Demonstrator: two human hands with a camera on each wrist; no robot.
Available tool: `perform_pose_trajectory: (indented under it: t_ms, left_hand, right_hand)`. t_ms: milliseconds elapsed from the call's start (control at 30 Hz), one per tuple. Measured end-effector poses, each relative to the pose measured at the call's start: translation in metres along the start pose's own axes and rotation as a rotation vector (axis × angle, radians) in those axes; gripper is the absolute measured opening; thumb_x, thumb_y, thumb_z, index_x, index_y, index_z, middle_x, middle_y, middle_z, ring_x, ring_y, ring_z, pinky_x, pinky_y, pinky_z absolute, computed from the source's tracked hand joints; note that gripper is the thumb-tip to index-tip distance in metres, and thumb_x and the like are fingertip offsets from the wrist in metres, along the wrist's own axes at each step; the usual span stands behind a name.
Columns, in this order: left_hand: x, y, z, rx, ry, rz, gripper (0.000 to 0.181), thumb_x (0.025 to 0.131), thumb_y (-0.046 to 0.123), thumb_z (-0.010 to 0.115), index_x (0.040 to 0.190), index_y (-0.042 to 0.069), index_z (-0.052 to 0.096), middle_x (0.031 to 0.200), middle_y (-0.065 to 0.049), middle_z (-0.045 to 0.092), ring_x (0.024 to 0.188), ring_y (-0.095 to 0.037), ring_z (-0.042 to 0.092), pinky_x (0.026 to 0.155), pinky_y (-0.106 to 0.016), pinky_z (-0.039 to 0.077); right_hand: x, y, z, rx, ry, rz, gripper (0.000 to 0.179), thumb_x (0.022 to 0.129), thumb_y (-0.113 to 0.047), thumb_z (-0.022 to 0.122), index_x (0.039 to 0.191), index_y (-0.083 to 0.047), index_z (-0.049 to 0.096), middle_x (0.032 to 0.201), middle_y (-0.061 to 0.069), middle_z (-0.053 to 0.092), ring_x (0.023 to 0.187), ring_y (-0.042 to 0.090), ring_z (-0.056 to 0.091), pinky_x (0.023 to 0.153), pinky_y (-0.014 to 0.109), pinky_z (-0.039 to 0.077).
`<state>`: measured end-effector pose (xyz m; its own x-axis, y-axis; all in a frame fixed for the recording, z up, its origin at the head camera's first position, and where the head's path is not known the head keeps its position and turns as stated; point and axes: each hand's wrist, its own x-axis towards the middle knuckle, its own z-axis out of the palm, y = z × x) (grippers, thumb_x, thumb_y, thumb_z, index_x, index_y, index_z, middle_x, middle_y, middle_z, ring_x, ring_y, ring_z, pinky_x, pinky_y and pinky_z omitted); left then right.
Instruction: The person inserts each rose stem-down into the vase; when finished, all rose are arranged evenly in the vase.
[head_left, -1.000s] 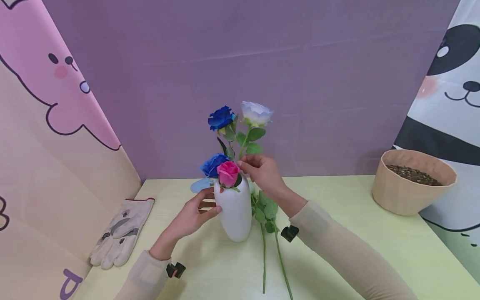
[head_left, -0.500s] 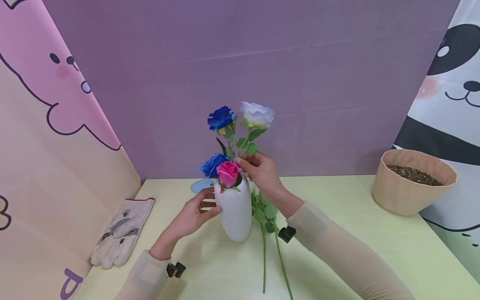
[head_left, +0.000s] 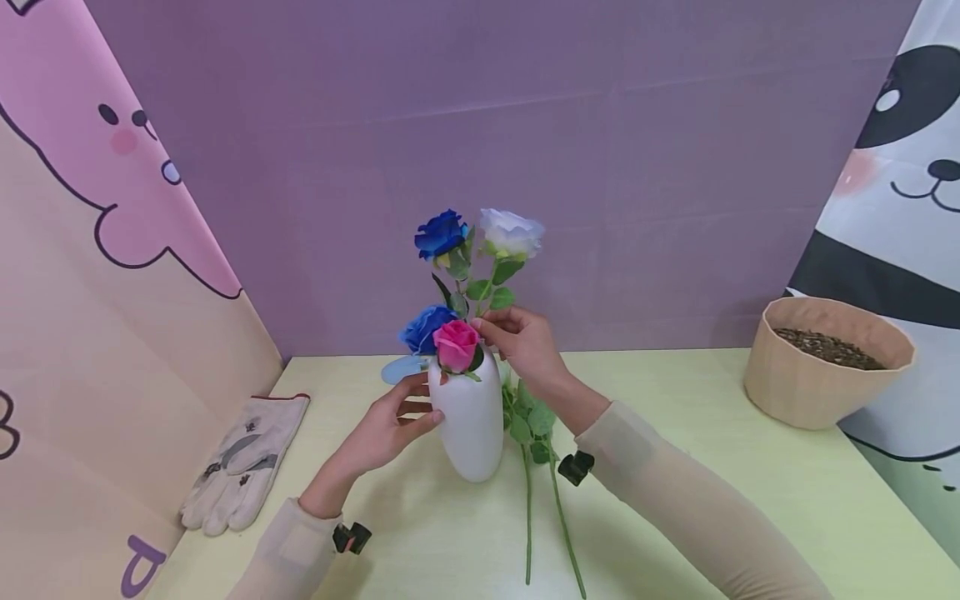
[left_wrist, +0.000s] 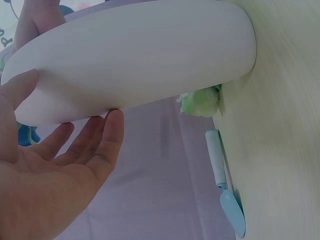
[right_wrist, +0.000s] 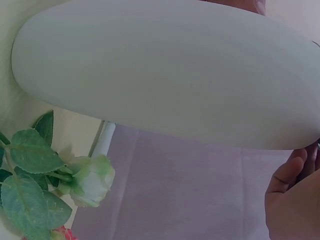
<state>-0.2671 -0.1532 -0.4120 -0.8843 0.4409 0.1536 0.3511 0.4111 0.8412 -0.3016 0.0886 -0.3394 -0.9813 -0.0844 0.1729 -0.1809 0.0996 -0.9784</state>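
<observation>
A white vase (head_left: pixel 467 425) stands upright on the table, with a pink rose (head_left: pixel 456 346), an upper blue rose (head_left: pixel 441 234) and a lower blue rose (head_left: pixel 428 330) at its mouth. My left hand (head_left: pixel 387 428) holds the vase's left side, thumb in front and fingers behind; the left wrist view shows the fingertips against the vase (left_wrist: pixel 140 55). At the vase mouth my right hand (head_left: pixel 528 343) pinches the stem of a white rose (head_left: pixel 512 232), whose bloom stands above the hand. The stem's lower end is hidden. In the right wrist view the vase covers part of the right hand (right_wrist: pixel 295 200).
Beside the vase on the right lie green rose stems with leaves (head_left: pixel 536 421); a pale bloom (right_wrist: pixel 92 181) shows in the right wrist view. A blue trowel (left_wrist: pixel 231 210) lies behind the vase. Gloves (head_left: pixel 243 467) lie at left, and a soil-filled pot (head_left: pixel 795 392) stands at right.
The white rose has shifted slightly left and down from half a second ago. My right hand moved a little left early on. The left hand and vase look unchanged.
</observation>
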Motion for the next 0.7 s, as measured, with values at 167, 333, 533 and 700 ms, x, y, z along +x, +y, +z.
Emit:
perform_pose_trajectory:
  t_ms: [167,333,533,700]
  left_hand:
    - [0.0001,0.0013,0.0022,0.003,0.005,-0.001,0.063,0.096,0.036,0.067,0.150,0.020,0.038,0.141,-0.011,0.054,0.126,-0.033,0.060,0.100,-0.043,0.056]
    - [0.0003,0.0011,0.0027,0.001,0.004,0.000,0.064,0.096,0.036,0.067,0.150,0.019,0.038,0.142,-0.012,0.054,0.126,-0.036,0.059,0.099,-0.043,0.056]
    - [0.0003,0.0030,0.0033,-0.008,0.004,-0.012,0.063,0.096,0.036,0.067,0.150,0.020,0.038,0.142,-0.011,0.054,0.126,-0.034,0.060,0.099,-0.043,0.057]
    - [-0.0012,0.0049,0.0042,-0.023,0.013,-0.030,0.063,0.095,0.037,0.068,0.149,0.022,0.039,0.141,-0.008,0.054,0.126,-0.033,0.060,0.098,-0.042,0.057]
  right_hand:
    - [-0.0017,-0.0016,-0.0021,-0.036,-0.003,0.014,0.035,0.095,-0.033,0.070,0.120,-0.009,0.068,0.114,0.010,0.073,0.094,0.014,0.068,0.076,0.029,0.053]
    - [-0.0011,-0.0032,-0.0035,-0.028,-0.030,0.014,0.036,0.096,-0.031,0.068,0.123,-0.006,0.067,0.122,0.013,0.070,0.109,0.022,0.069,0.093,0.033,0.057]
    - [-0.0009,-0.0015,-0.0058,-0.107,-0.068,0.022,0.031,0.098,-0.025,0.066,0.121,-0.006,0.069,0.124,0.013,0.069,0.116,0.028,0.066,0.103,0.047,0.053]
    - [-0.0036,-0.0004,-0.0074,-0.156,-0.098,0.025,0.030,0.098,-0.024,0.065,0.122,-0.007,0.070,0.126,0.012,0.068,0.119,0.028,0.062,0.105,0.048,0.051]
